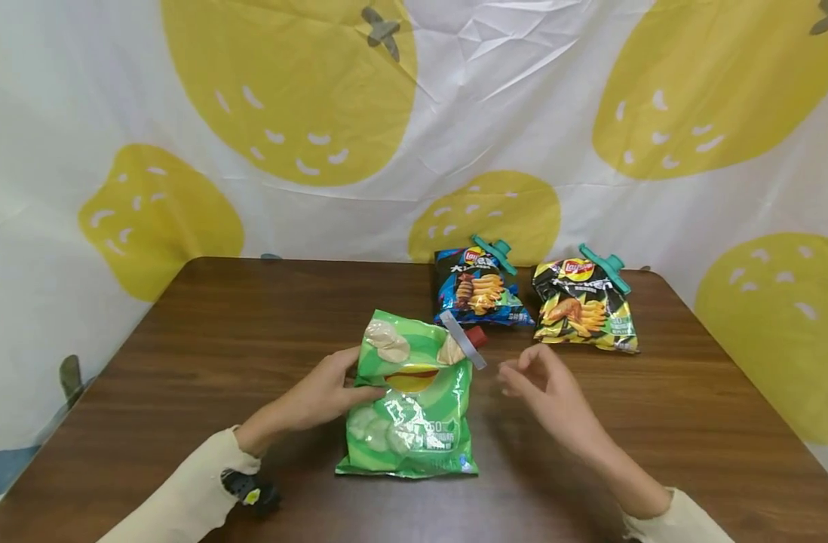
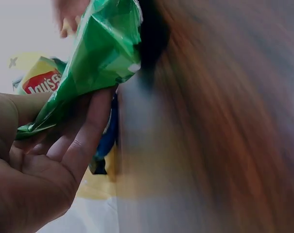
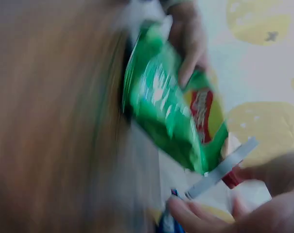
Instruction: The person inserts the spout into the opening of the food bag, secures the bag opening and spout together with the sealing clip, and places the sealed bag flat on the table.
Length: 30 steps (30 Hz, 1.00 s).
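Note:
A green Lay's chip bag [image 1: 409, 411] stands tilted near the middle of the table, its yellow and red logo folded at the upper part. A grey sealing clip [image 1: 463, 339] with a red cap [image 1: 477, 336] sits across its top right corner. My left hand [image 1: 322, 388] grips the bag's left side, thumb in front and fingers behind, as the left wrist view also shows. Just right of the clip, my right hand [image 1: 553, 388] hovers with loosely bent fingers and holds nothing. In the right wrist view its fingers [image 3: 198, 216] appear close by the grey clip.
Behind the green bag lie a blue-black chip bag [image 1: 478, 290] and a yellow-black one [image 1: 584, 309], each with a teal capped clip [image 1: 607, 268] on its top right corner. A lemon-print cloth [image 1: 319, 219] hangs behind the brown wooden table [image 1: 265, 309].

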Motion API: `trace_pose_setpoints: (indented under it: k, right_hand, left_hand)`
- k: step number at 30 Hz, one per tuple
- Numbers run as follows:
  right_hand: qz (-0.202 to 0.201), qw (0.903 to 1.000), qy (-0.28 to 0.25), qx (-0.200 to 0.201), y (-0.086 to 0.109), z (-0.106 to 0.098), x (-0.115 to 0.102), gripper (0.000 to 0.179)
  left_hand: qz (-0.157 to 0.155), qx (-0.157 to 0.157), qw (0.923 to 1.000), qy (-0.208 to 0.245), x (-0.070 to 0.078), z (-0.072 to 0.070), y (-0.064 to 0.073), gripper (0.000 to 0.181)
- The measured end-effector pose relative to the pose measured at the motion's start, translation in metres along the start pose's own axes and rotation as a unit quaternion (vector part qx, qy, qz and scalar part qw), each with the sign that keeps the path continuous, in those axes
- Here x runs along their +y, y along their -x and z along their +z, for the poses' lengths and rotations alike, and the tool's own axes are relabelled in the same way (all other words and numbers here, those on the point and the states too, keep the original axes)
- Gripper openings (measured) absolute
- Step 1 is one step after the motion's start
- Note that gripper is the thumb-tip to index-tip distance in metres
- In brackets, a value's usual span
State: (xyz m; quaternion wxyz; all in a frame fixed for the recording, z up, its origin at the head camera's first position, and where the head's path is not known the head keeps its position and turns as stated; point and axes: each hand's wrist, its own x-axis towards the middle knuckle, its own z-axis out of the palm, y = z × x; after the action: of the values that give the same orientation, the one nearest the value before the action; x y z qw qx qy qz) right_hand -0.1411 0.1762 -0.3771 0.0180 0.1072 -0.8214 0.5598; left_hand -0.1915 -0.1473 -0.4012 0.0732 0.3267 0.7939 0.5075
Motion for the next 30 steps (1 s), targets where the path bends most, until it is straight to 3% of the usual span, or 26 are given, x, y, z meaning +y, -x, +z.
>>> trace_pose_setpoints:
  k: [4,7,14,21,26,30]
  right_hand:
    - [-0.019,0.9905,0.026,-0.134,0.009,0.021,0.000,0.028]
    - [-0.066,0.9801,0.076,-0.171,0.003,0.037,-0.004,0.037]
    - [-0.098,0.9789,0.081,-0.160,-0.041,0.056,-0.024,0.049]
    - [-0.069,0.9805,0.129,-0.131,-0.096,0.063,-0.035,0.053]
    - [-0.041,0.9822,0.135,-0.124,-0.132,0.068,-0.033,0.056]
    - [-0.008,0.9846,0.131,-0.116,-0.151,0.072,-0.022,0.058]
  left_hand:
    - [-0.013,0.004,0.9997,0.019,-0.003,-0.009,0.004,0.045]
    - [-0.017,0.011,0.9990,0.040,-0.008,-0.018,0.004,0.046]
    - [-0.019,0.081,0.9947,0.060,-0.025,-0.048,-0.006,0.050]
    - [-0.022,0.132,0.9881,0.075,-0.038,-0.072,-0.044,0.052]
    - [-0.064,0.153,0.9850,0.047,-0.046,-0.084,-0.076,0.054]
    - [-0.114,0.140,0.9832,0.028,-0.057,-0.086,-0.095,0.057]
